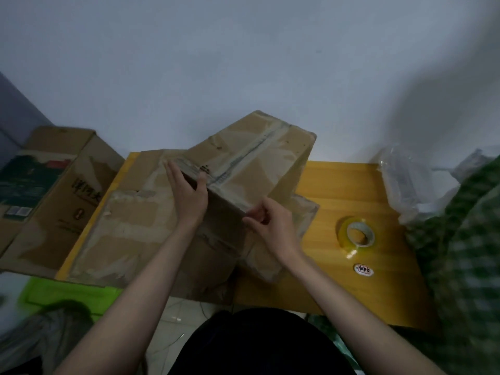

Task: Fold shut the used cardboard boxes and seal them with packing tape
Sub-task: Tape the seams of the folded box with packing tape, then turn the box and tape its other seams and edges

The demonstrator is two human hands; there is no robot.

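Note:
A worn brown cardboard box (251, 158) with old tape strips sits tilted on the yellow table (338, 185), its flaps spread to the left and right. My left hand (189, 196) lies with straight fingers on the box's left flap, thumb hooked over the near edge. My right hand (270, 220) pinches the lower right part of that same edge with curled fingers. A roll of clear packing tape (355, 235) lies on the table to the right of the box, apart from both hands.
A second open cardboard box (62, 190) with printed sides stands at the left, off the table's edge. A small white oval label (364, 269) lies near the tape. Crumpled clear plastic packing (411, 185) and green checked cloth (465, 253) fill the right side. A green object (67, 293) lies below left.

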